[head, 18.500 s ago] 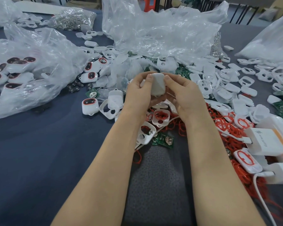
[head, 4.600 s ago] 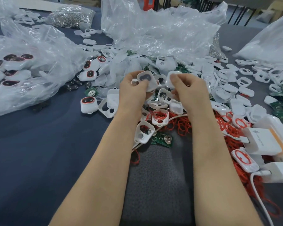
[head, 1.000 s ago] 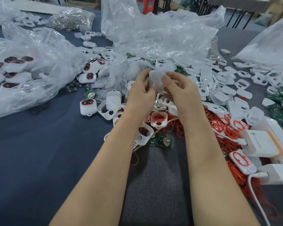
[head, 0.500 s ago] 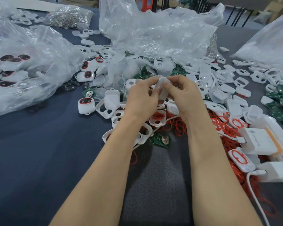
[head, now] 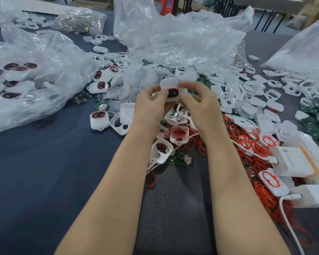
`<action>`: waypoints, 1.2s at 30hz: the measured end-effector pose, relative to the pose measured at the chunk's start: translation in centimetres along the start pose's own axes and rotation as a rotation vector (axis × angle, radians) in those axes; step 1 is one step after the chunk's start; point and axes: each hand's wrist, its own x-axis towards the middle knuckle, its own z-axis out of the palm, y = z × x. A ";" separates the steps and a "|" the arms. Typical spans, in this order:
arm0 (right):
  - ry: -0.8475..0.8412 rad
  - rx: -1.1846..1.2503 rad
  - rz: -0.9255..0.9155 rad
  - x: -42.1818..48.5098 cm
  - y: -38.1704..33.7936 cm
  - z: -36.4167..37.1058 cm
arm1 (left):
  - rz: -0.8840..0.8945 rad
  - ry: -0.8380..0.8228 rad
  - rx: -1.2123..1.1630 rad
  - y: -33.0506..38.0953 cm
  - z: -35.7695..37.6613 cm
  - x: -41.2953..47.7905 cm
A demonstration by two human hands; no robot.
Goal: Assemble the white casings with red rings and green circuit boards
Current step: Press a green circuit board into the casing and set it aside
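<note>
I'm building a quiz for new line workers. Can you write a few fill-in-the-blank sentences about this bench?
The left hand and right hand hold one white casing with a ____ ring. A circuit board lies ____ the two forearms. On the left, finished casings sit inside a clear plastic ____.
Missing words: red; between; bag.

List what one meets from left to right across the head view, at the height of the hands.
Clear plastic bag of finished white casings → single white casing with red ring lying alone → left grip → white red-ringed casing held up → right grip → heap of green circuit boards.
</note>
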 end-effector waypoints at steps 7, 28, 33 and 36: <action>-0.067 0.103 0.133 0.2 0.6 0.0 | 0.146 -0.084 0.217 -0.8 0.2 -0.3; 0.010 0.219 0.203 -0.1 0.3 1.1 | 0.248 -0.034 0.535 -0.9 0.6 -0.5; 0.010 0.109 0.135 0.0 0.1 0.1 | 0.250 -0.068 0.462 -0.5 0.4 -0.3; 0.046 0.006 0.090 0.2 0.0 -0.4 | 0.270 -0.079 0.491 -0.4 0.3 -0.3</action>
